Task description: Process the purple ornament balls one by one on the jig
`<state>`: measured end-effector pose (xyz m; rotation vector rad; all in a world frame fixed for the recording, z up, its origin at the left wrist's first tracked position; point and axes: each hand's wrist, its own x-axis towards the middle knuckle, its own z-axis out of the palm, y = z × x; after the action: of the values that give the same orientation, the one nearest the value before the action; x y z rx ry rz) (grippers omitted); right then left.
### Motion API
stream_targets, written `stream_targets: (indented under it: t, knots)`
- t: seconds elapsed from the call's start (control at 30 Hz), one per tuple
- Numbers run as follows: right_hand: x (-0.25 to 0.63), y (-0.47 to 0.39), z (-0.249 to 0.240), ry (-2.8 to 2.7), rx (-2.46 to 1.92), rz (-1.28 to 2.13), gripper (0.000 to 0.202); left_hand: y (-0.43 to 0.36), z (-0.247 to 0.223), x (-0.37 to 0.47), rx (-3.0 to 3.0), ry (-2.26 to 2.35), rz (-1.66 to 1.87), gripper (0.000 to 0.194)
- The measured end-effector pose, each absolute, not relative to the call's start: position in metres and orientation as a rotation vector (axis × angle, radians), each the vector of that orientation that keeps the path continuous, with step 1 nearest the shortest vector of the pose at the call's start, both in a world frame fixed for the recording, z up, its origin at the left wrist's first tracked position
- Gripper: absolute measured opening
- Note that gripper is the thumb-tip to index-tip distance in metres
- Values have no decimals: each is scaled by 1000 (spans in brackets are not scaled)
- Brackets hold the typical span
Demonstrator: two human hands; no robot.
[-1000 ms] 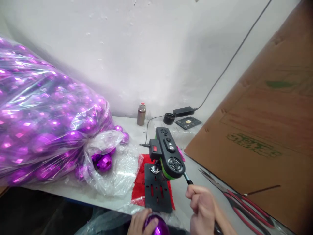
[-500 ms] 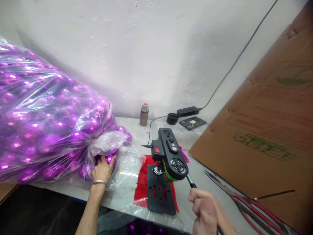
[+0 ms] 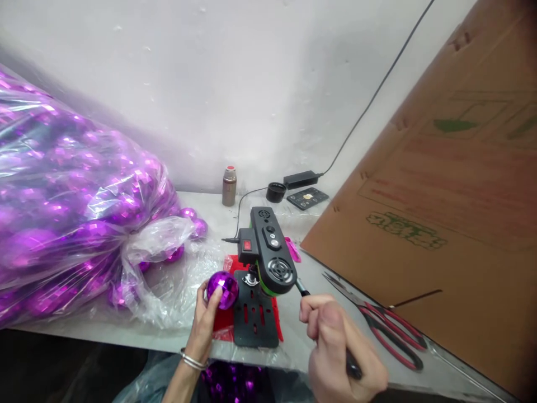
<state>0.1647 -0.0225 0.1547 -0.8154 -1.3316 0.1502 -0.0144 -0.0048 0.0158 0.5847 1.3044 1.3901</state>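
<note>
A shiny purple mirror-faceted ball (image 3: 224, 290) is held in my left hand (image 3: 205, 313), thumb across its front, fingers at its left side. The ball is just left of a black machine (image 3: 272, 252) with round vents and a red switch. Below the machine's head is a slotted black base plate (image 3: 255, 327) on a red cloth (image 3: 224, 323). My right hand (image 3: 339, 341) is closed around a black-handled tool (image 3: 302, 289); its metal shaft points toward the machine, and whether it joins the machine is unclear.
A big clear bag (image 3: 84, 196) of purple balls fills the left, with several loose balls by its mouth. Red-handled scissors (image 3: 390, 324) lie right, beside a leaning cardboard box (image 3: 428, 184). Behind stand a bottle (image 3: 229, 187), a black cap (image 3: 276, 192), a phone-like slab (image 3: 307, 197) and a power adapter (image 3: 301, 179).
My left hand has left the bag's mouth and moved right to the machine with a purple ball in its grasp. My right hand keeps hold of the handle. The view has shifted right.
</note>
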Motion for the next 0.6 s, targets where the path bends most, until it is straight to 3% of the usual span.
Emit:
stream_targets:
  t: [0.6]
  knots:
    - [165,-27,152,-1370,-817,139,32,-31,-33,21,1831,1476,1217,73]
